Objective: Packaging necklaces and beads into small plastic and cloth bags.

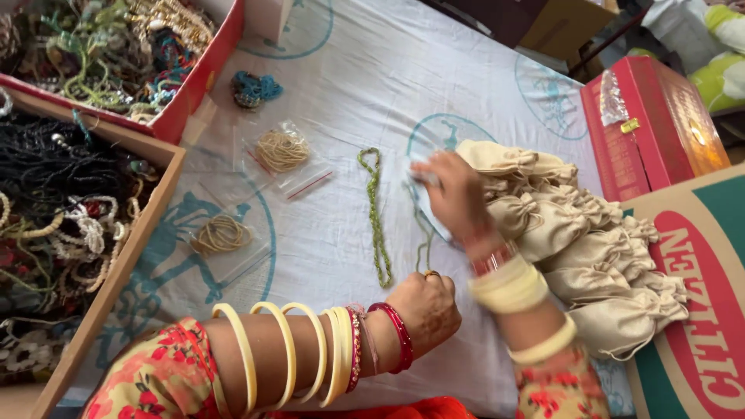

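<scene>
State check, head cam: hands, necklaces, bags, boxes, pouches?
left hand: closed, pinching a thin cord
right hand: blurred, fingers on a clear bag
green necklace: flat on cloth
two clear bags: hold coiled necklaces
red box: open, full
cloth pouches: piled

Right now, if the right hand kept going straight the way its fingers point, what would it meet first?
The right hand points up and left across the cloth. The green beaded strand lies just left of that line; past it, probably the clear packet of cream thread, though motion blur makes direction uncertain.
</scene>
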